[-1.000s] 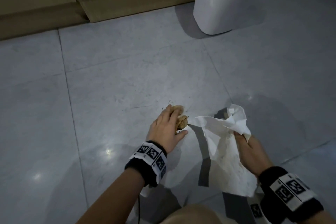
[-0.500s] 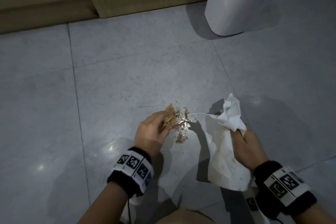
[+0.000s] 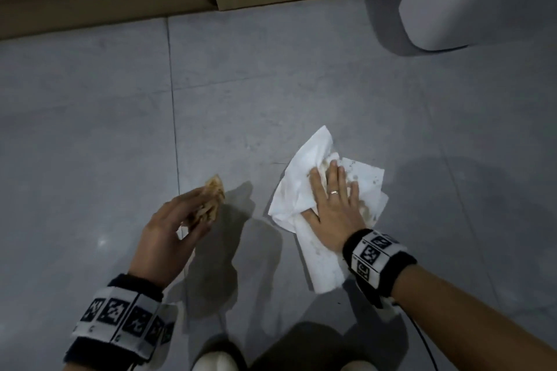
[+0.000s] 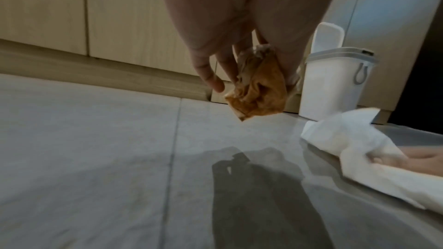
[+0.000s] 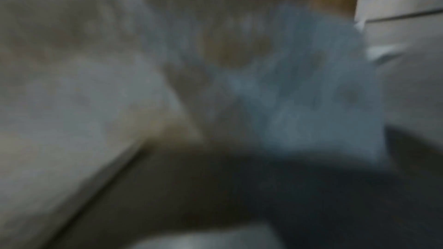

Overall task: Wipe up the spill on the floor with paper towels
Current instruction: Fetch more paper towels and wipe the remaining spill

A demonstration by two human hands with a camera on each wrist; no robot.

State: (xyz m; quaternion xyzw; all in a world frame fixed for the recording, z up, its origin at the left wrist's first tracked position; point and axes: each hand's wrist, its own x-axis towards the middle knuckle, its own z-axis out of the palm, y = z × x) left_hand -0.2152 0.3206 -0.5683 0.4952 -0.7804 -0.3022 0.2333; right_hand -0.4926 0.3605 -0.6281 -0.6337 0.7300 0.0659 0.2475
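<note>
My right hand [image 3: 333,190] lies flat, fingers straight, pressing a white paper towel [image 3: 304,190] onto the grey floor. Brown stains show through the towel near the fingers and along its right edge. The same towel [image 4: 354,139] appears at the right of the left wrist view. My left hand [image 3: 193,214] hovers above the floor to the left and pinches a soaked brown wad of paper [image 3: 212,199] between its fingers; the wad [image 4: 258,90] hangs from the fingertips. The spill itself is hidden under the towel. The right wrist view is only a blur of white paper.
A white bin [image 3: 470,0] with a grey rim [image 4: 340,56] stands at the back right. Wooden cabinet fronts with a plinth [image 3: 120,0] run along the back. Grey floor tiles [image 3: 90,129] stretch left of my hands.
My left hand lifted the brown wad off the spill and drew back left. My right hand laid the white towel down over the spill and now presses it flat.
</note>
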